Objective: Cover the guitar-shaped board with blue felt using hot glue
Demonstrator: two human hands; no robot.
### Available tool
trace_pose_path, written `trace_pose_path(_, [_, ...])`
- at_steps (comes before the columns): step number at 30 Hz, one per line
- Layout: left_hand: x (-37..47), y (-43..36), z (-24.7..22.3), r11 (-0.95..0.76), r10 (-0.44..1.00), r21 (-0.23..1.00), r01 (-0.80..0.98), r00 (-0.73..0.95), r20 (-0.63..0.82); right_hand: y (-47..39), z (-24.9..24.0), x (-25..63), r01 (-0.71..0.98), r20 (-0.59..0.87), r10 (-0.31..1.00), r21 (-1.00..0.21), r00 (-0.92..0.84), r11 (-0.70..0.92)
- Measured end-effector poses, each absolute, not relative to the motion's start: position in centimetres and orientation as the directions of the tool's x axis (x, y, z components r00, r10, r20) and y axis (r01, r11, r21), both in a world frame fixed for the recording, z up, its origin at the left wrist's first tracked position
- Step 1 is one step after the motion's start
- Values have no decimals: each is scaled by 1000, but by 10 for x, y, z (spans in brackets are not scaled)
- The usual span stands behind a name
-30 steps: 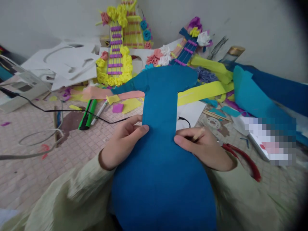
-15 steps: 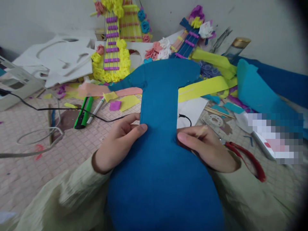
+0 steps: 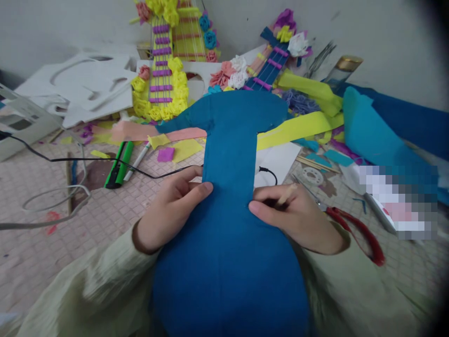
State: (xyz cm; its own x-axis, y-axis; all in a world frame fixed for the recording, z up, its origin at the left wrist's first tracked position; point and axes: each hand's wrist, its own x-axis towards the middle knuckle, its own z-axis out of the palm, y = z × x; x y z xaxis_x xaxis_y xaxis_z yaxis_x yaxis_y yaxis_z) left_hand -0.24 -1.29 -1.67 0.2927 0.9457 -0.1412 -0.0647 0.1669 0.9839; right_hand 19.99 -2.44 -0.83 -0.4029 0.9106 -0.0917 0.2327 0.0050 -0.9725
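A blue guitar-shaped piece (image 3: 229, 234) stretches from the bottom centre up to a wide top over the table. My left hand (image 3: 173, 201) grips the left edge of its narrow neck, thumb on the front and fingers behind. On the other side, my right hand (image 3: 298, 210) pinches the edge where the neck meets the round body, with its thumb on the blue surface. A small pale stick (image 3: 286, 194) shows among the right fingers. The fingertips behind the piece are hidden.
Red-handled pliers (image 3: 361, 231) lie right of my right hand. A green cutter (image 3: 119, 164), a white pen (image 3: 137, 161) and a black cable (image 3: 87, 159) are at left. Decorated yellow (image 3: 161, 70) and blue (image 3: 270, 70) guitar shapes stand behind, near a glass bottle (image 3: 342, 72).
The lower part of the blue piece has shifted slightly left. My right thumb has moved left and a little down onto it; my left hand keeps its grip.
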Motion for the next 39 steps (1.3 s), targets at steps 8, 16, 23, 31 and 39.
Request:
trace_pose_path(8, [-3, -13, -11, 198, 943, 978, -63, 283, -173, -25, -9, 203, 202, -125, 921, -978, -369, -52])
trace_pose_path(16, [-5, -10, -14, 195, 944, 976, 101, 249, -215, -9, -12, 216, -303, 50, 997, -951, 60, 66])
trace_pose_path(23, [-2, -10, -10, 225, 934, 970, 87, 265, -241, -2, -9, 228, -437, -44, 985, -899, 165, 33])
trace_pose_path(31, [-1, -12, -7, 316, 929, 948, -32, 214, -302, -11, -10, 217, -354, 29, 997, -935, -76, 0])
trace_pose_path(39, [0, -13, -7, 345, 918, 938, -31, 218, -330, -11, -7, 222, -424, 171, 985, -890, 26, 166])
